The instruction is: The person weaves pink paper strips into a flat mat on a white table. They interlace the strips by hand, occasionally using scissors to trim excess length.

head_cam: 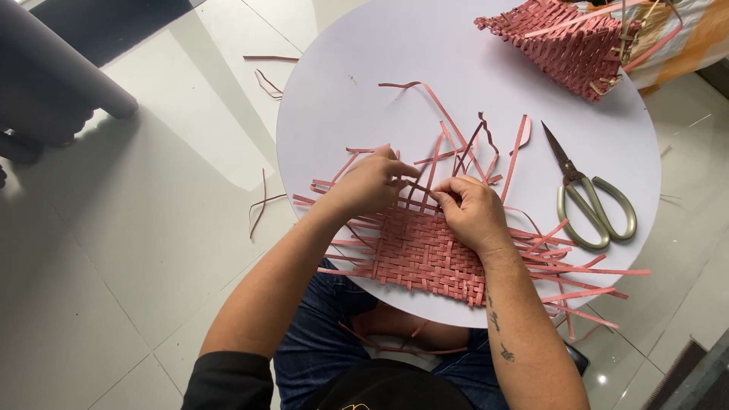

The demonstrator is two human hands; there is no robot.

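- Your left hand (372,182) and right hand (471,209) both pinch thin pink strips at the far edge of the flat pink woven strip mat (425,250), which lies on the near part of the round white desk (364,68).
- Judging by this, keep each strip flat and snug against the last row as you thread it.
- The mat's long axis runs left to right; loose ends fan away from you and rightwards, towards the grey-handled scissors (592,205).

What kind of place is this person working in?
Probably a home or small craft corner used for basket weaving. A round white table on a pale tiled floor holds a flat red woven mat, a finished red basket and scissors.
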